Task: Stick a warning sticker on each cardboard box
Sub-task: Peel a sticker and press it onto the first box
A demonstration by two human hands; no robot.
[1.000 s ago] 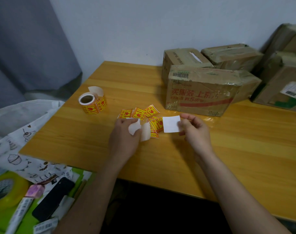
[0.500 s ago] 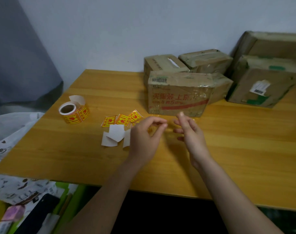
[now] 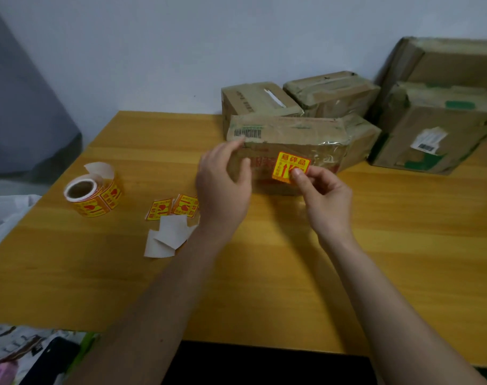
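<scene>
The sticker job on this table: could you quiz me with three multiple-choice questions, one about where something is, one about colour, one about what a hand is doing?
1. Where is the sticker roll?
A. on a box
B. on the table, left of the hands
C. on the floor

2. What colours is the warning sticker?
A. yellow and red
B. blue and white
C. green and black

3. What is the right hand doing?
A. resting flat on the table
B. lifting the roll
C. pinching the sticker against the front box

Key: 1 B, the roll stands on the wood at left. 2 A, yellow ground with red print. 3 C, its fingertips grip the sticker's lower edge.
</scene>
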